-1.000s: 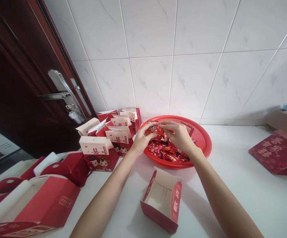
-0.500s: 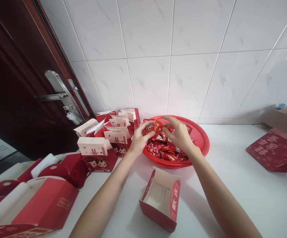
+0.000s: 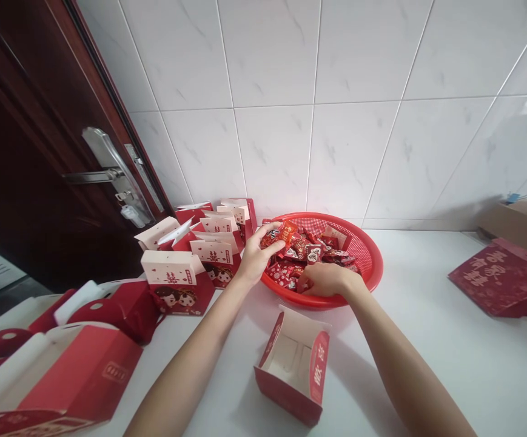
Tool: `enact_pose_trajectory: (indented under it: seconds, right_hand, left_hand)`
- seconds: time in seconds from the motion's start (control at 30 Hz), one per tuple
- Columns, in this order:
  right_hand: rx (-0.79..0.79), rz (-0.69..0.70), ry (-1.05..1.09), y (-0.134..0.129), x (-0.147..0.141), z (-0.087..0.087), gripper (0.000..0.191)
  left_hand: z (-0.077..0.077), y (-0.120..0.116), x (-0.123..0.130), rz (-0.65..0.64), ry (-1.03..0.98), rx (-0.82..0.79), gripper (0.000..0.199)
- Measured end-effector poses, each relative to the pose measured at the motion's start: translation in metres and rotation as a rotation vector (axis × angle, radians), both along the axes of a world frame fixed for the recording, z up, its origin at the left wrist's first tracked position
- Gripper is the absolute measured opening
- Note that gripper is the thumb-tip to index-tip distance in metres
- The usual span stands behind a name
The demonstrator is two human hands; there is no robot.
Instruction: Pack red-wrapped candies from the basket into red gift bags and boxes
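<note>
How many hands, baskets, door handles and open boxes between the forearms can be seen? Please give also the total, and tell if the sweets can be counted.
Hands: 2 (left hand, right hand)
Basket: 1
Open box between the forearms: 1
Door handle: 1
Total: 5
The sweets overlap too much to be counted.

Wht marbled-tile wall (image 3: 354, 60) behind wht tabletop (image 3: 418, 303), dk red-brown door (image 3: 22, 121) at L.

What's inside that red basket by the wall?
A heap of small, mostly red wrapped packets lies in the red basket, with its mesh showing at the right. The right hand hides those beneath it, and the upper packets cover the lower ones.
</note>
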State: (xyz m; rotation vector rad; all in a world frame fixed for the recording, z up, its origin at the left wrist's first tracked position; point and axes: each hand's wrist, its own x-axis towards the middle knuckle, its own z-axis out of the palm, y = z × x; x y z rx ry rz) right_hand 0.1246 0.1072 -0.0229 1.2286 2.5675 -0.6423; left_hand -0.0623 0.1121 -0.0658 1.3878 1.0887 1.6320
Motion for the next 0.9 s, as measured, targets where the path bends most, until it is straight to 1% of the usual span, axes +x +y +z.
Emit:
enact_pose_trajectory:
  seconds: [0.03,0.17,0.3,0.43,0.5,0.7,0.9]
  right_hand:
    - [0.014,-0.018,-0.012,0.0,-0.001,0.0,0.016]
    - [0.059,-0.057,-0.046,-0.002,-0.002,0.0,0.019]
    - [0.087,-0.05,-0.074,-0.005,-0.003,0.0,0.021]
    - [0.121,-0.027,-0.132,-0.008,-0.005,0.001,0.042]
    - [0.152,-0.019,-0.164,-0.01,-0.008,0.001,0.047]
    - [0.247,0.024,-0.241,-0.01,-0.025,-0.007,0.044]
    - [0.323,0.078,-0.288,-0.001,-0.039,-0.018,0.043]
  left_hand:
    - [0.0,0.0,0.0,0.0,0.0,0.002,0.047]
    - [0.001,-0.001,0.001,-0.003,-0.004,0.004,0.045]
    - [0.003,-0.002,0.002,0.001,0.008,0.002,0.044]
    - [0.004,-0.003,0.002,-0.002,0.023,0.003,0.044]
    - [0.004,-0.003,0.002,-0.007,0.021,0.0,0.044]
    - [0.006,-0.004,0.003,-0.009,0.012,0.009,0.044]
    - [0.008,-0.005,0.005,-0.001,0.013,0.021,0.044]
